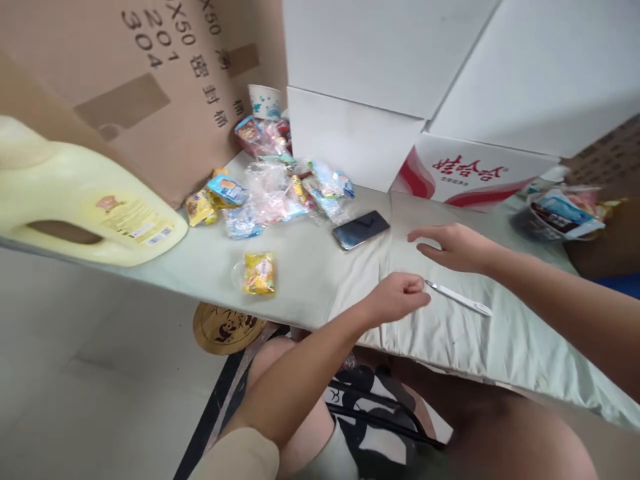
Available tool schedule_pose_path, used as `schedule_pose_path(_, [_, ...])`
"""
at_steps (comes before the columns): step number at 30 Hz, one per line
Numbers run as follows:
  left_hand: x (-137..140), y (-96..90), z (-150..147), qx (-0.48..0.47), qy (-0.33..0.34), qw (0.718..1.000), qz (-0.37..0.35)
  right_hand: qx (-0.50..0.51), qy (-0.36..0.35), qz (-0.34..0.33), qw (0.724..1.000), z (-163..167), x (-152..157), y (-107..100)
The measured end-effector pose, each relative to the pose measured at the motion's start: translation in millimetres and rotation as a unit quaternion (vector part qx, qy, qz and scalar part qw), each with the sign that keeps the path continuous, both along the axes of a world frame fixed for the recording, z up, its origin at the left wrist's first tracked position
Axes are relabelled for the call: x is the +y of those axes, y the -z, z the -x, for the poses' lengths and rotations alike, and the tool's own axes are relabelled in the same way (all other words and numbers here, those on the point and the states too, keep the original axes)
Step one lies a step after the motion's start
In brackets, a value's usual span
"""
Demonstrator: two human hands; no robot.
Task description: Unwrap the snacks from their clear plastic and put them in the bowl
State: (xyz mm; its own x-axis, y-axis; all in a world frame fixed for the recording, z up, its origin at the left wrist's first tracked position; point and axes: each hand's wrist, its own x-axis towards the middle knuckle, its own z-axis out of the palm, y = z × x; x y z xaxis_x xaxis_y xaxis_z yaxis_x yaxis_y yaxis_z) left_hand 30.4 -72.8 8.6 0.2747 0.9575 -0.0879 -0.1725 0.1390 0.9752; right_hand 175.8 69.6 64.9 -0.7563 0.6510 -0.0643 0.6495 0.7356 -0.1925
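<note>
My left hand (396, 298) is above the cloth-covered table with its fingers curled in. The inside of that hand is hidden, so I cannot make out what, if anything, it holds. Beside its knuckles lies a slim white-handled knife (460, 299), like a scalpel, its small metal tip pointing at the hand. My right hand (453, 247) hovers just beyond the knife, fingers apart and nothing in them. A dark-screened phone (361, 230) rests to the left of the right hand. Farther left, a small yellow snack packet (259, 273) sits near the table's front edge.
Crumpled clear wrappers (273, 193) and snack packets (227, 190) pile up at the back, below a paper cup (265, 102). A yellow jug (95, 200) lies at left. Cardboard (150, 87) and white boxes (350, 137) wall the back. A dark bowl (537, 223) of packets stands right.
</note>
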Motion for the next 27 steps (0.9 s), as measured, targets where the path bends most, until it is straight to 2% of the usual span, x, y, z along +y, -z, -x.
schedule_pose_path(2, [-4,0.0,17,0.099,-0.001,0.992,-0.073,0.003,-0.034,-0.014,0.999,52,0,-1])
schedule_pose_path(5, [-4,-0.7,39,0.211,-0.017,0.972,-0.103,0.001,-0.041,-0.036,0.999,135,15,4])
schedule_pose_path(11, [-1,3.1,66,0.215,-0.011,0.971,-0.105,0.012,-0.003,-0.101,0.995,303,71,15])
schedule_pose_path(15, [-2,10.5,88,0.21,-0.026,0.975,-0.061,-0.016,0.022,-0.106,0.994,380,97,17])
schedule_pose_path(17, [-3,12.4,99,0.199,-0.036,0.978,-0.046,-0.041,0.008,-0.107,0.993,402,105,20])
schedule_pose_path(20, [-2,11.1,108,0.169,-0.049,0.984,-0.024,-0.078,-0.014,-0.107,0.991,416,112,26])
schedule_pose_path(23, [1,8.2,107,0.143,-0.057,0.988,-0.011,-0.072,-0.027,-0.105,0.991,412,114,30])
schedule_pose_path(25, [2,7.5,102,0.136,-0.052,0.989,-0.008,-0.03,-0.004,-0.114,0.993,407,112,29])
schedule_pose_path(27, [2,7.6,97,0.134,-0.045,0.99,-0.008,0.006,0.016,-0.096,0.995,402,111,28])
